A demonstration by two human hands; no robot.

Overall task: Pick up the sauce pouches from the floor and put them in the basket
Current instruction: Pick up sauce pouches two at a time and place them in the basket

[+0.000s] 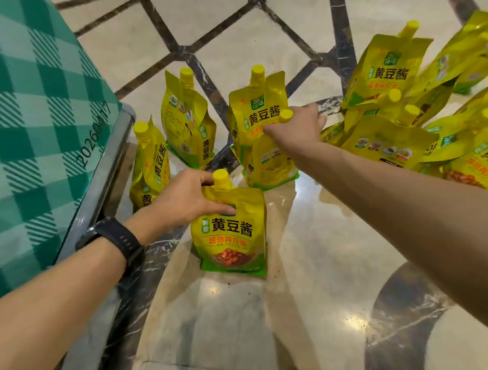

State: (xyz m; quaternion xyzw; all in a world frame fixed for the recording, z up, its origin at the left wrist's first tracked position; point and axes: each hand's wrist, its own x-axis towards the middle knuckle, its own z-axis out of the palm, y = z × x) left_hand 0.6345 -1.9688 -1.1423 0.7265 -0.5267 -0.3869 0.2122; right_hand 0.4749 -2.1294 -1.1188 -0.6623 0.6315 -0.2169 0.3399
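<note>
On a polished marble floor (311,238) of glossy cream stone crossed by dark veined bands, a person reaches with both bare arms among yellow sauce pouches. The left hand (186,199), a black watch (112,238) strapped on its wrist, grips the top of the nearest pouch (231,234), thumb and fingers clamped on either side of its shoulder just below the spout. That pouch stands upright on the floor on its green base.

The right hand (296,130) reaches farther and closes around the neck of a second pouch (270,163), just under its round yellow cap (285,115). This one also stands on the floor, directly in front of a third pouch (256,109), which is upright too.

All are soft, shiny plastic stand-up bags, yellow with green bottoms. They are printed with bold black characters and a picture of brown sauce, and each is sealed with a yellow screw cap. A leaning pair (150,167) stands beside the metal rail (100,188) at left, a turned pouch (187,116) shows its back panel, and a loose heap (399,124) lies tumbled and overlapping at right.

At left rises the basket (33,126), its side covered in green-and-white checked cloth marked with digits and edged by that brushed rail. Its inside is out of view, so its contents cannot be told.
</note>
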